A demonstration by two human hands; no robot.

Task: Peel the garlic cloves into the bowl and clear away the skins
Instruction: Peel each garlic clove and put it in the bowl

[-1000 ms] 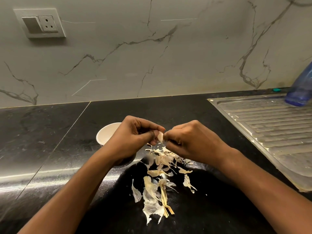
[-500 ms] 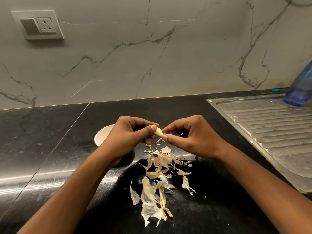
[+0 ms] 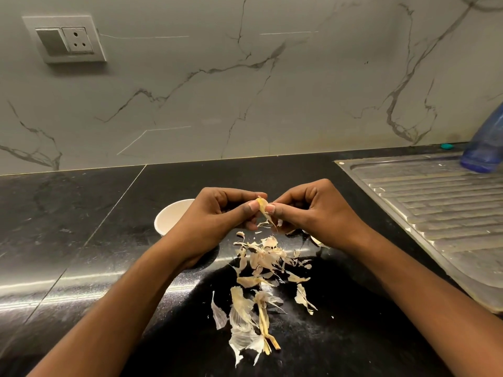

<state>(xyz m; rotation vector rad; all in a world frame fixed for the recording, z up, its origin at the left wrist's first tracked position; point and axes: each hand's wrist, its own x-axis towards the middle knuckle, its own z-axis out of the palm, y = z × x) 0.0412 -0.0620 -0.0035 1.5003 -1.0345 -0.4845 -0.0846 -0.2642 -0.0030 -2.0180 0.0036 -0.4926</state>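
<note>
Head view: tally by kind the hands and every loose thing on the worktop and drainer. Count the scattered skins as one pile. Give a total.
Hands: 2, the left hand and the right hand
Garlic clove, pinched between both hands: 1
White bowl: 1
Skin pile: 1
Blue bottle: 1
Small teal thing: 1
Total: 7

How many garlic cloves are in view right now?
1: the clove pinched between the left hand and right hand, above the skins. The left hand hides most of the bowl, so more may lie in it.
</note>
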